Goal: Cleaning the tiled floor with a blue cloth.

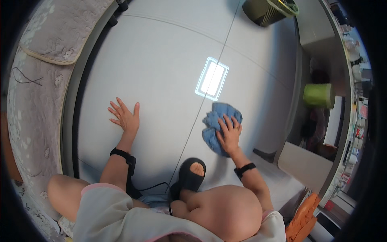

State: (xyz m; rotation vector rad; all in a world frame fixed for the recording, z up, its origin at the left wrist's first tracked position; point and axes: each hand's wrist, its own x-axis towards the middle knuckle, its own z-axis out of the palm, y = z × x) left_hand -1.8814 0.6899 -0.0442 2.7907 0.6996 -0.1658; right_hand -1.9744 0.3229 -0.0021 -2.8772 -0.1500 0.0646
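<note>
A crumpled blue cloth [217,117] lies on the pale tiled floor [161,64], right of the middle. My right hand [230,135] presses down on it, fingers slightly bent into the folds, a ring on one of them. Part of the cloth is hidden beneath that palm. To the left, my left hand [125,117] is open with its fingers spread, holding nothing. It is at the floor or just above it; contact cannot be made out. Black bands with small dark devices circle both my wrists.
A quilted bed or sofa [48,80] runs along the left. At the far right stands a bin with a liner [268,12]. Shelving on the right holds a green container [318,95]. My foot wears a black slipper [189,177]; a thin cable [155,186] trails beside it.
</note>
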